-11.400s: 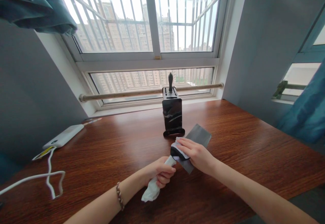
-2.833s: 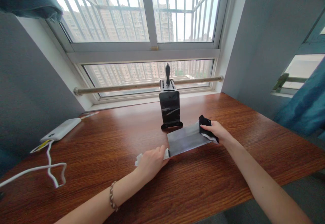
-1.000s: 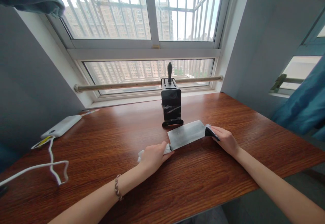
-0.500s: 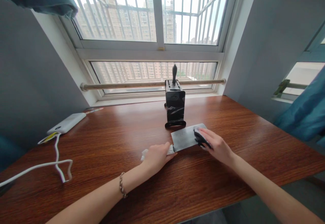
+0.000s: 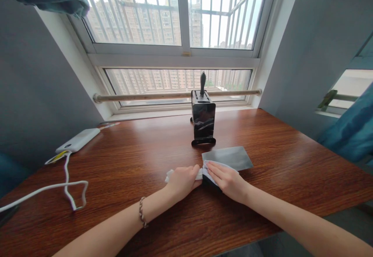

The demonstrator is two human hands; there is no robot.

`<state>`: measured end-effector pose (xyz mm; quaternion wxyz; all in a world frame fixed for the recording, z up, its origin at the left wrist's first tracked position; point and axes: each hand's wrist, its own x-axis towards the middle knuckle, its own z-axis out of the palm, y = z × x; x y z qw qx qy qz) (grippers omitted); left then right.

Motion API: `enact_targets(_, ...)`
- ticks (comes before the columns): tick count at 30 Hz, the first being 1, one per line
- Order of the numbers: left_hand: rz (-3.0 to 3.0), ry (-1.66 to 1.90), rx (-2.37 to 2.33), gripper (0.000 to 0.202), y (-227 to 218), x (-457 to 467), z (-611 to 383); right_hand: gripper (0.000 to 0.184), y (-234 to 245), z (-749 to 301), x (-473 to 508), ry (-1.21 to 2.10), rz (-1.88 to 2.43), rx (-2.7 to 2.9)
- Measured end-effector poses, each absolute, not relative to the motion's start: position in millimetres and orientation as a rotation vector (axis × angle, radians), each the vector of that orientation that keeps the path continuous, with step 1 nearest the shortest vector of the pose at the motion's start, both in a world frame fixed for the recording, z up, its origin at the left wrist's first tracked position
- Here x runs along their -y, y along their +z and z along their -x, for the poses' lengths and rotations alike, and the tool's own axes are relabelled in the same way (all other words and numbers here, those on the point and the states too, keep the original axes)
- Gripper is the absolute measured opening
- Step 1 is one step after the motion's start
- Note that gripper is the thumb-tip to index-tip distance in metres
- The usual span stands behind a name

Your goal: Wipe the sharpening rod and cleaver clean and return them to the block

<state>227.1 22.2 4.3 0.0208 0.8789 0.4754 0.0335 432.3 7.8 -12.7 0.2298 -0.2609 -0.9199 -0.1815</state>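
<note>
My left hand (image 5: 183, 180) is wrapped round the white-covered handle of a cleaver, whose broad grey blade (image 5: 230, 156) points right above the table. A bracelet circles the left wrist. My right hand (image 5: 229, 180) presses a cloth (image 5: 215, 166), white on top with a dark underside, against the blade's near corner beside the handle. The cloth hides that part of the blade. Just beyond the blade stands a black knife block (image 5: 204, 121) with one dark-handled tool (image 5: 203, 84) upright in its top.
The brown wooden table (image 5: 140, 148) runs up to a barred window. At the left lies a white power bank (image 5: 78, 140) with a white cable (image 5: 66, 179) trailing toward me. A pale horizontal bar (image 5: 145, 97) crosses in front of the window. Blue curtains hang at both sides.
My right hand has slid the cloth left and nearer along the blade, from its far half to the handle end. My left hand keeps its hold; the view has shifted slightly.
</note>
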Motion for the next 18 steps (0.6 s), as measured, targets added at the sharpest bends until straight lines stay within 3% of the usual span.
enact_targets(6,-2.731,0.131,-1.471,0.039,3,-22,-227,0.033,-7,-464,-7,-0.478,0.721,2.505)
enact_targets(18,-2.697,0.142,-1.518,0.041,1,-24,-226,0.037,-17,-534,-20,-0.401,0.846,2.483)
